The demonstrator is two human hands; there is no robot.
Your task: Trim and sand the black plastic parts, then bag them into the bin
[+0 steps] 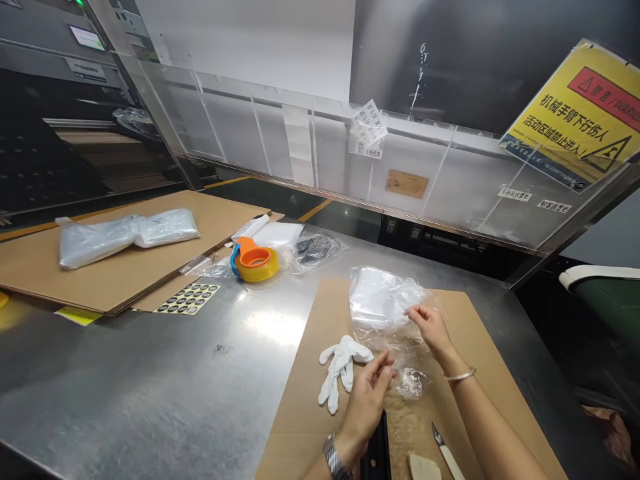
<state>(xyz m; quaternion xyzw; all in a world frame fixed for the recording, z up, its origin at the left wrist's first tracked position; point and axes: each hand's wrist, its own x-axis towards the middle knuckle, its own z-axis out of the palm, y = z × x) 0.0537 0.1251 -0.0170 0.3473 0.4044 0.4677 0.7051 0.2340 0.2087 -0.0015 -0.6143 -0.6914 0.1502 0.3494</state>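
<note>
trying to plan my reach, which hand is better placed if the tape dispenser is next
Probably the left hand: the tape dispenser lies off to its side, while the right hand is at the clear plastic bag and would reach across it.

Left of the left hand (366, 393), past the white gloves (343, 363), a wide stretch of table (180, 380) is open up to the cardboard stack (120, 283). The tape dispenser (256, 265) stands behind it; farther back, the upright panel (235, 127) bars the way. A knife (447, 455) lies between the forearms.
</note>
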